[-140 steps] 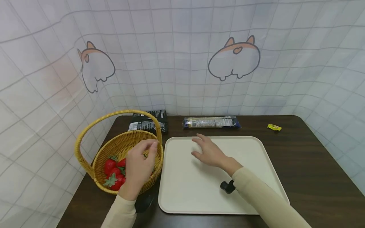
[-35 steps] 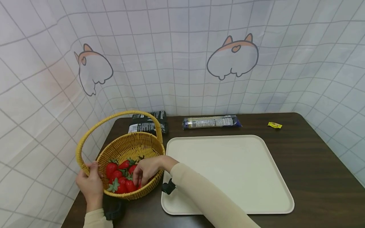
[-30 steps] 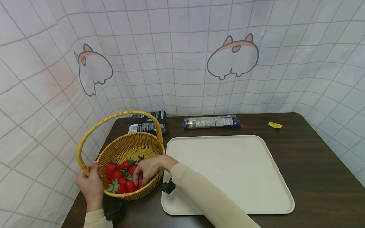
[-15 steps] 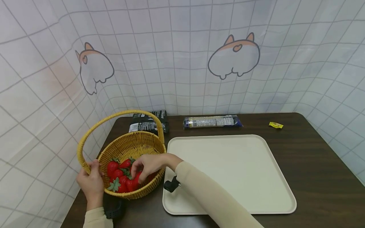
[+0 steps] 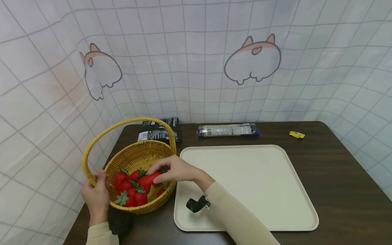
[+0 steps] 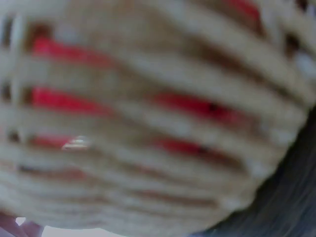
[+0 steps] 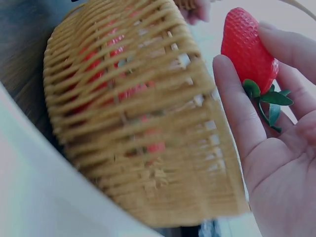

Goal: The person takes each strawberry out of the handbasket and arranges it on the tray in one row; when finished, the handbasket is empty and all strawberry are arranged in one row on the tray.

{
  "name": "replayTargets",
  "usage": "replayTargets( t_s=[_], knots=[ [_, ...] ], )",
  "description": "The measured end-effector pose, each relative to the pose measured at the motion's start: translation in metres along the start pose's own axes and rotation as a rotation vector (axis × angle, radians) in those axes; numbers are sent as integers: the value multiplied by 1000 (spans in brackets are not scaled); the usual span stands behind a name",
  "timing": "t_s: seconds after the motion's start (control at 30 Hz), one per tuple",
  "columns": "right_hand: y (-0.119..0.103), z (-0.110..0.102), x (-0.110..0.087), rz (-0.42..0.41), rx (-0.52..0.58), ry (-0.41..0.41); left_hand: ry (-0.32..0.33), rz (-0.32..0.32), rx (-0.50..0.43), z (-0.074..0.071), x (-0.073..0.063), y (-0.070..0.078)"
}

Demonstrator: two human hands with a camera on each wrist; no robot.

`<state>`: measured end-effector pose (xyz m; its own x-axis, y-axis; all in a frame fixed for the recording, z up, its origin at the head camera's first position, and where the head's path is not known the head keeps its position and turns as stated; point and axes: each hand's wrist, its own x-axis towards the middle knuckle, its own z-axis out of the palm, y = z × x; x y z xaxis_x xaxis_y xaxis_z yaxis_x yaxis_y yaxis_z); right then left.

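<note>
A yellow wicker basket (image 5: 134, 157) with a tall arched handle stands at the table's left, several red strawberries (image 5: 131, 196) lying in it. My left hand (image 5: 96, 197) grips its left rim by the foot of the handle; the left wrist view shows only blurred weave (image 6: 148, 123) up close. Over the right side of the basket, my right hand (image 5: 179, 170) pinches one strawberry (image 5: 153, 177) between thumb and fingers. The right wrist view shows that strawberry (image 7: 247, 47) whole, green leaves toward the palm, above the basket's rim.
Right of the basket lies a large cream tray (image 5: 245, 190), partly under the right forearm. Along the back edge are a black packet (image 5: 157, 132), a long clear-and-blue packet (image 5: 228, 130) and a small yellow wrapped piece (image 5: 296, 134). A patterned curtain (image 5: 196, 68) hangs behind.
My right hand has come from above the tray into the basket, then lifted a strawberry up and to the right. My left hand has moved to the basket's left rim and stayed there.
</note>
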<state>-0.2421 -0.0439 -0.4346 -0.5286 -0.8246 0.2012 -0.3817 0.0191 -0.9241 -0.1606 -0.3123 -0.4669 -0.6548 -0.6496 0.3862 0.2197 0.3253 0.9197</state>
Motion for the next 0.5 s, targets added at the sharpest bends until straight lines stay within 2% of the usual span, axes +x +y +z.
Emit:
replayTargets(
  t_s=[0.1, 0.17, 0.37, 0.5],
  knots=[
    [4, -4, -15, -19, 38, 54, -26, 28, 116, -3, 2, 1],
    [7, -7, -26, -20, 50, 89, -38, 35, 145, -5, 4, 0],
    [4, -21, -55, -11, 135, 218, -76, 38, 161, -1, 15, 1],
    [2, -31, -69, 29, 189, 310, -57, 28, 129, 3, 19, 1]
  ],
)
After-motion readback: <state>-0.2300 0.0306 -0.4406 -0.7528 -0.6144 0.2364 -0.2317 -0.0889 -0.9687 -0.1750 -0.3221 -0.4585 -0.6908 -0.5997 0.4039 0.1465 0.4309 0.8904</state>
